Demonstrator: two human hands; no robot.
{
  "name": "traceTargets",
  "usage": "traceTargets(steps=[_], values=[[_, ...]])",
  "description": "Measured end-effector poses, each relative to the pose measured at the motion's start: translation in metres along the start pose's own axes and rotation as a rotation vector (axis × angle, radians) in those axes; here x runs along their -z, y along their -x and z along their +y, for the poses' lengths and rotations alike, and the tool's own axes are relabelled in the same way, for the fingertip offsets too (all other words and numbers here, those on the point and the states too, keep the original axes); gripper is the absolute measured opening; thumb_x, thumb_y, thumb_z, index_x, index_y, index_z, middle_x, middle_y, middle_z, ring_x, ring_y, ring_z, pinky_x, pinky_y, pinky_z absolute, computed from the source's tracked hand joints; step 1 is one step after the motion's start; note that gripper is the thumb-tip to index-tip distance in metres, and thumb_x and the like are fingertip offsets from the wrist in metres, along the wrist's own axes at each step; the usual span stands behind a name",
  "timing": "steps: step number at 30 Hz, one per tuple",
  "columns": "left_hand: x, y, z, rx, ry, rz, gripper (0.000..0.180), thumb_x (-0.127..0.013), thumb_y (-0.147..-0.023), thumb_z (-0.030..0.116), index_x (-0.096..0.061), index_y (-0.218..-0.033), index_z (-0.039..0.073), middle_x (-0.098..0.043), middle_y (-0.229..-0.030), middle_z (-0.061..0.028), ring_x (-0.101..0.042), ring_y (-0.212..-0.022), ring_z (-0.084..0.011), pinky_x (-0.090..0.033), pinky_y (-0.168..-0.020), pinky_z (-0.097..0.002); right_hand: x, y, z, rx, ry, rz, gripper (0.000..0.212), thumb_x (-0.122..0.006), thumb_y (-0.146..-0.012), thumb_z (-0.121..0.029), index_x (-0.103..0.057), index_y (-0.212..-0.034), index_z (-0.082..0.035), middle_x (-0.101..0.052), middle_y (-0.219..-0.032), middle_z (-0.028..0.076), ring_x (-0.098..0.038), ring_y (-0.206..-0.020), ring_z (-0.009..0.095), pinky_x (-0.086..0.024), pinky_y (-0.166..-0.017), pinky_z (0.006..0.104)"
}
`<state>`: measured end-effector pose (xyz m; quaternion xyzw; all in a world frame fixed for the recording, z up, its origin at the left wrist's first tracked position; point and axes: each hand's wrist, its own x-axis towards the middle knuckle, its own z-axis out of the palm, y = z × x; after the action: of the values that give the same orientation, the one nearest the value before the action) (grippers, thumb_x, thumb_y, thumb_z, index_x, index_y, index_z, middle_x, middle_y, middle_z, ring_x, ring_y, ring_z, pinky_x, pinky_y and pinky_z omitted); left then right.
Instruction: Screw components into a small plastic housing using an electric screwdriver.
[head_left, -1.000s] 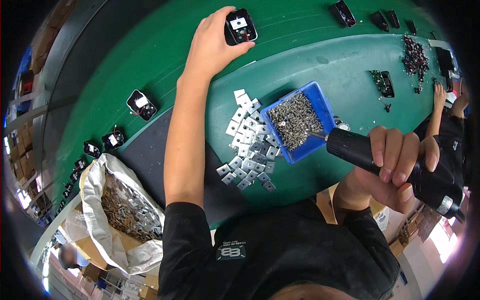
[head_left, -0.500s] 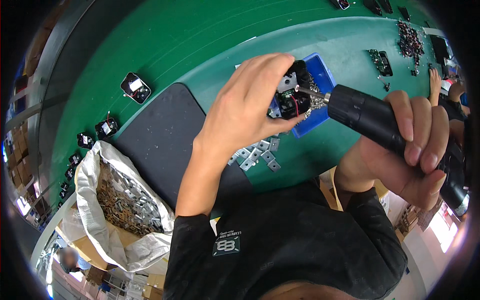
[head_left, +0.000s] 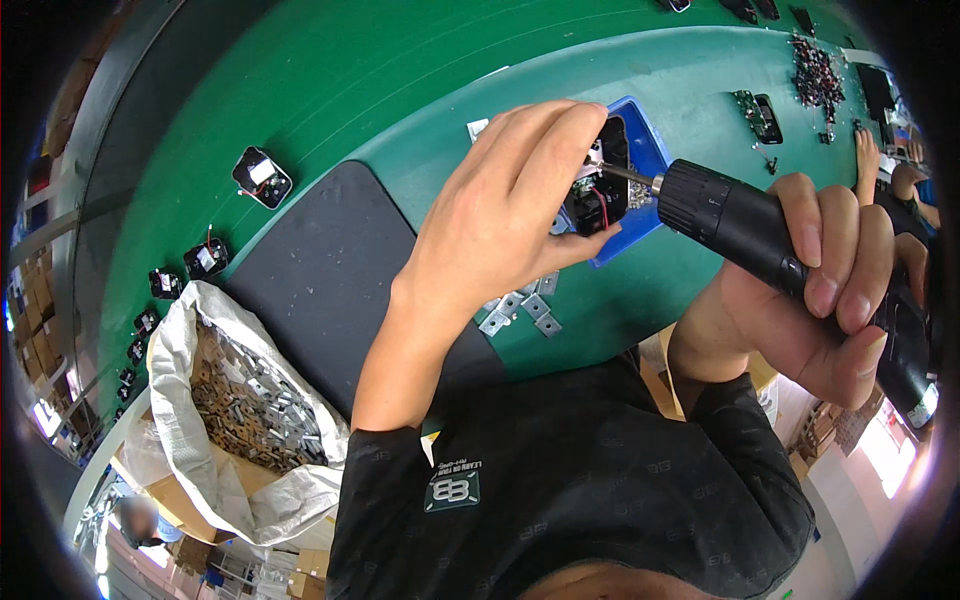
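Observation:
My left hand [head_left: 500, 195] grips a small black plastic housing [head_left: 612, 135] by its sides, its open face turned toward the right. Inside it are a metal plate, a circuit board and red wires, partly behind my fingers. Wrapped around a black electric screwdriver [head_left: 735, 215] is my right hand [head_left: 835, 280]. The tool's bit points left into the housing, its tip at the metal plate. Beneath the housing stands a blue bin [head_left: 640, 145] with many small screws [head_left: 637, 192]. Several square metal plates with holes [head_left: 520, 308] lie on the table below my left hand.
A black mat [head_left: 320, 260] covers the table's left part. A white sack [head_left: 185, 400] of metal pieces stands at the lower left. Further housings [head_left: 263, 177] line the green surface beyond. At the far right are a pile of small parts [head_left: 818, 75] and another person's hand [head_left: 866, 155].
The housing has tilted in my left hand, so its metal plate shows less. The screwdriver has shifted slightly with it, its bit still at the plate.

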<state>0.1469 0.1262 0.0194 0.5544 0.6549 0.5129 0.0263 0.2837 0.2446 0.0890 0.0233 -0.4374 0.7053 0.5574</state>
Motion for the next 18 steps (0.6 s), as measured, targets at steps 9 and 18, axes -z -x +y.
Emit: traceTargets(steps=[9, 18], values=[[-0.001, -0.001, -0.001, -0.004, 0.000, -0.028, 0.081, -0.090, -0.052, 0.013, -0.057, -0.125, 0.006, -0.062, -0.117, -0.0136, -0.062, -0.107, -0.0322, -0.052, -0.091, -0.0385, -0.002, -0.005, -0.002, -0.094, 0.074, -0.075, 0.034, -0.071, -0.071, -0.015, -0.060, -0.102, -0.021, -0.055, -0.075, -0.009, -0.051, -0.066, 0.005, -0.039, -0.077, 0.0259], [0.002, -0.003, 0.005, 0.026, -0.004, -0.050, 0.077, -0.089, -0.054, 0.013, -0.058, -0.123, 0.006, -0.064, -0.114, -0.0121, -0.063, -0.105, -0.0314, -0.052, -0.091, -0.0384, -0.001, -0.007, -0.009, -0.259, 0.078, -0.277, 0.026, -0.070, -0.072, -0.012, -0.059, -0.092, -0.024, -0.055, -0.073, -0.009, -0.050, -0.064, 0.005, -0.038, -0.072, 0.0241]])
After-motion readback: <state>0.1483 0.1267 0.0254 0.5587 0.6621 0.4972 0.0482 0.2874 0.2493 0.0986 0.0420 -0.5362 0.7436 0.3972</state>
